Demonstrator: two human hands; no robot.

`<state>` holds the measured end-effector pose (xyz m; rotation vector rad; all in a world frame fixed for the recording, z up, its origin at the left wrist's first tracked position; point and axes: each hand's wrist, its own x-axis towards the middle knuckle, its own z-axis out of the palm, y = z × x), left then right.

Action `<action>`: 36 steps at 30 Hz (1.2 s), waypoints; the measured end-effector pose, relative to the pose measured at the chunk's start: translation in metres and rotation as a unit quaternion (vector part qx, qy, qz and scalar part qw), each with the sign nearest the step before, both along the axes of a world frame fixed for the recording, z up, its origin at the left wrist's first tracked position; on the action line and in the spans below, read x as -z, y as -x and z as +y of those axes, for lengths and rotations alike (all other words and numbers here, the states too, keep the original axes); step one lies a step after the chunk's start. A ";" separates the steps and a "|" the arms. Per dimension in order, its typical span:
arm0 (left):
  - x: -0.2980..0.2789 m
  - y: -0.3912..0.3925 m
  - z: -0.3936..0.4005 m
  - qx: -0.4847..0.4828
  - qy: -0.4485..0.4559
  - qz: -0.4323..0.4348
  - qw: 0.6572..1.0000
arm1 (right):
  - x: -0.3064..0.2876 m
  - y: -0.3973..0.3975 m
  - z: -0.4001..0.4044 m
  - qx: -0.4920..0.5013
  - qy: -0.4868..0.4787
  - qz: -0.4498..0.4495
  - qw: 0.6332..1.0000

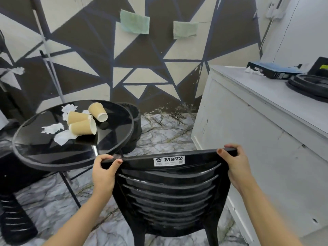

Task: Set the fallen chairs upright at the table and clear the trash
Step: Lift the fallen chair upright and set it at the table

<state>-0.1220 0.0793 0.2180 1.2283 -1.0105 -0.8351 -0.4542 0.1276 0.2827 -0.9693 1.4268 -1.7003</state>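
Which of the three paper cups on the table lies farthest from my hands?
The single cup at the back of the table, its white mouth facing right and toward you; the other two lie touching, nearer you.

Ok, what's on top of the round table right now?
On the round table lie three paper cups tipped on their sides, among several crumpled white tissues. Whatever is beneath the cups is covered, and the glossy top's reflections could hide small scraps.

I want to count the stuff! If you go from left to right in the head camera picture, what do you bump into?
Round black table with paper cups on it → left hand → black chair → right hand → white cabinet → black rings on its top.
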 end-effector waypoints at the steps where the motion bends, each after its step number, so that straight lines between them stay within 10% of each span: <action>1: -0.002 -0.008 -0.002 -0.014 0.010 0.000 1.000 | -0.001 -0.007 -0.007 0.000 -0.001 -0.001 1.000; 36: 0.001 0.030 -0.035 -0.343 0.019 -0.022 0.939 | 0.030 -0.018 -0.290 -0.424 -0.039 -0.077 0.902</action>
